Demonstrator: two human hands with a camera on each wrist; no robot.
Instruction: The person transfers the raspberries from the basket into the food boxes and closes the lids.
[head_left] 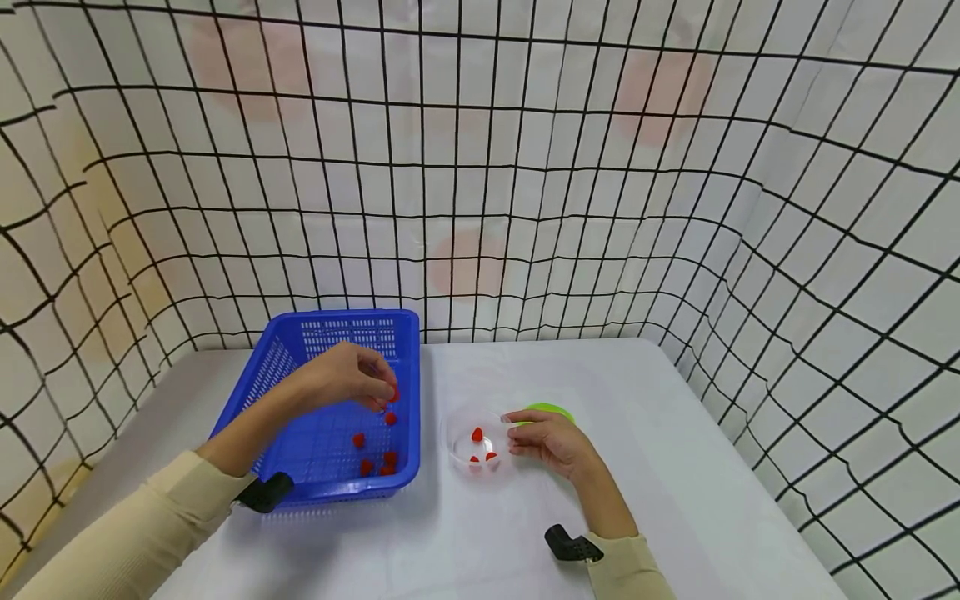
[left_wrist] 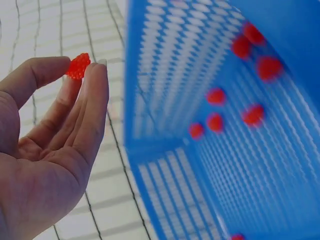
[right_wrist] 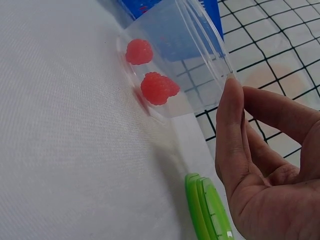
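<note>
My left hand (head_left: 347,377) is over the blue plastic basket (head_left: 408,400) and pinches a red raspberry (left_wrist: 78,66) between thumb and fingertips. More raspberries (left_wrist: 254,115) lie scattered on the basket floor, most toward one side. To the right of the basket, a round clear plastic container (right_wrist: 195,75) stands on the white tabletop with a few raspberries (right_wrist: 158,88) at its bottom. My right hand (head_left: 551,442) holds this container's rim between thumb and fingers, from its right side.
A bright green lid (right_wrist: 205,207) lies on the white cloth-covered table (head_left: 637,500), just behind my right hand. Black netting (head_left: 457,171) over white sheeting rises behind the table and along both sides. The basket's raised walls stand around my left hand.
</note>
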